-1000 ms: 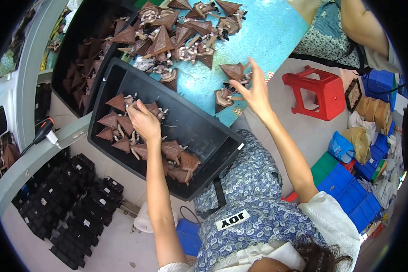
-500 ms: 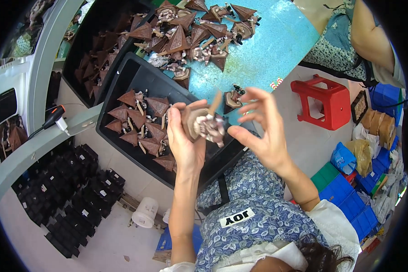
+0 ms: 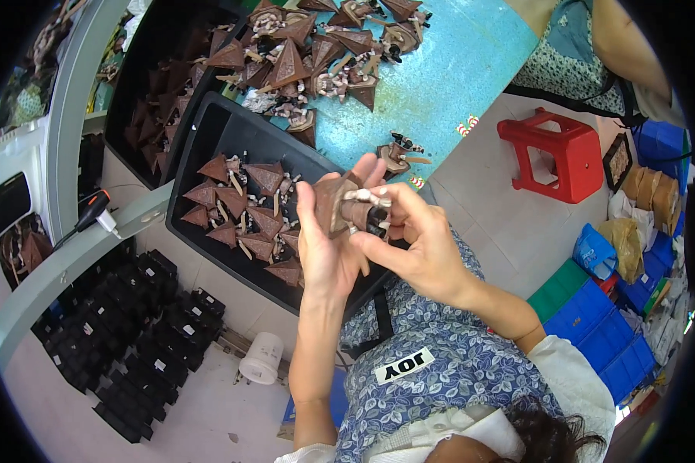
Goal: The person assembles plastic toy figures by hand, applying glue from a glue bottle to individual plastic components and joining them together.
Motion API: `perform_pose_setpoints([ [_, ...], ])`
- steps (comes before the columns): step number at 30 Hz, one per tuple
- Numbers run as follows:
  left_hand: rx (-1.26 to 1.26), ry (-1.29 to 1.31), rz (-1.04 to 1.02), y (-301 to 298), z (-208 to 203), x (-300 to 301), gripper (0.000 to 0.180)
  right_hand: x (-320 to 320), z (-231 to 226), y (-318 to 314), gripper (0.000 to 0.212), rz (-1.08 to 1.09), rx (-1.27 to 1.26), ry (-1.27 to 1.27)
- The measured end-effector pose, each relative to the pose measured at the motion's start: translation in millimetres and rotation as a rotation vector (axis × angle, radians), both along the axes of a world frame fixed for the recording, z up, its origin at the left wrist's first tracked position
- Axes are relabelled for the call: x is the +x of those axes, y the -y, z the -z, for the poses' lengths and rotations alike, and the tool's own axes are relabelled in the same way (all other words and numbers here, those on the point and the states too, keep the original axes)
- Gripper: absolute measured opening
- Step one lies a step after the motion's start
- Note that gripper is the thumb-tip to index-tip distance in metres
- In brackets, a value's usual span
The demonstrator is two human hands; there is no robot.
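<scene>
Above the near end of the black tub, my two hands hold a painted figurine [image 3: 334, 202] with a brown pointed, pyramid-like part and a small pale and dark figure on it. My left hand [image 3: 323, 247] cradles the brown part from the left, palm up. The thumb and fingers of my right hand [image 3: 421, 251] pinch the figure's dark end from the right. Just beyond my hands, another figurine [image 3: 394, 158] lies by itself near the edge of the blue tabletop [image 3: 432, 100].
The black tub [image 3: 232, 127] holds several similar figurines [image 3: 266, 220]. More are heaped on the far tabletop, and a second dark bin [image 3: 131, 108] stands at the left. A red stool [image 3: 552, 154] is on the floor at right, with another person's arm [image 3: 633, 46] beyond.
My right hand has come in from the right and closed on the figurine. The figurine has been turned, so its dark end now faces my right fingers.
</scene>
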State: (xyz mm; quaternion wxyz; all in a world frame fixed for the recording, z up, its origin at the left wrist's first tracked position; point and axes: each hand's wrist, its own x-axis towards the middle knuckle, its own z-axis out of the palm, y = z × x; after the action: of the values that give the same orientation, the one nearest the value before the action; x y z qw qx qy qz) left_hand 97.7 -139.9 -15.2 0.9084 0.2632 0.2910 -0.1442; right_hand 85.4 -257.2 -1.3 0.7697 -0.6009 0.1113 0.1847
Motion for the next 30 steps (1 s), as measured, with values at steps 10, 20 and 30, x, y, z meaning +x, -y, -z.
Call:
perform_pose_setpoints([
  [10,-0.573,-0.107,-0.124,-2.7,16.6,-4.4,0.045,-13.4,-1.1,-3.3,0.039,0.004,-0.593,0.652],
  [20,1.834,-0.116,0.304,-86.6,132.2,-24.7,0.048,6.9,100.8,51.7,0.061,0.042,-1.075,0.368],
  [30,1.711,0.121,0.130,-46.8,84.4,-52.8,0.035,14.6,70.3,43.1,0.012,0.118,-0.532,0.277],
])
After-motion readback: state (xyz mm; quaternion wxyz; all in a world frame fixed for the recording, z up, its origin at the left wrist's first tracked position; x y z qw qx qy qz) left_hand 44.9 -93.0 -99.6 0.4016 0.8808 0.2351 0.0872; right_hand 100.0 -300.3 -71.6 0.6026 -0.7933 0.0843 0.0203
